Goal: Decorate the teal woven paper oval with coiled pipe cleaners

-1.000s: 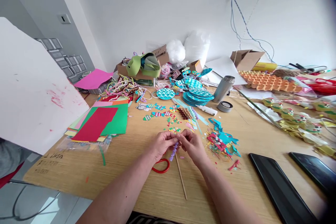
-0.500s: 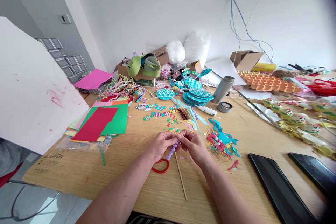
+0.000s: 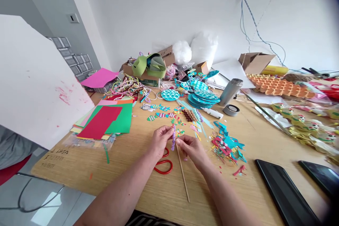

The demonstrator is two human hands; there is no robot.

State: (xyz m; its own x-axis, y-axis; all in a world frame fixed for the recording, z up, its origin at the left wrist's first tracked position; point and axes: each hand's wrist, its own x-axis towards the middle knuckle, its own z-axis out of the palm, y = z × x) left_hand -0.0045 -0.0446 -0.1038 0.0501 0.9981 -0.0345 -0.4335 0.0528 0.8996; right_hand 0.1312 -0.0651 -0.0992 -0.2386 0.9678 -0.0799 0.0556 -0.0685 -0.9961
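My left hand (image 3: 161,142) pinches the upper part of a twisted purple pipe cleaner (image 3: 173,138), which hangs upright from thumb and fingertips. Just right of it, the thumb and forefinger of my right hand (image 3: 192,151) are closed together near the pipe cleaner's lower half; what they hold, if anything, I cannot make out. A thin wooden stick (image 3: 182,174) runs from under the right fingertips toward the front edge. Below my left hand lie scissors with red handles (image 3: 164,166), their blades hidden.
Coloured paper sheets (image 3: 100,122) are stacked left. Paper fish cutouts (image 3: 162,114), curled pipe cleaner pieces (image 3: 189,115) and teal plates (image 3: 202,99) lie ahead. Paper scraps (image 3: 229,144), a metal flask (image 3: 231,91) and two phones (image 3: 283,190) are on the right.
My hands were together at the pipe cleaner's top; the right has moved down and slightly away from the left. The pipe cleaner now hangs straighter, and the view has shifted slightly left.
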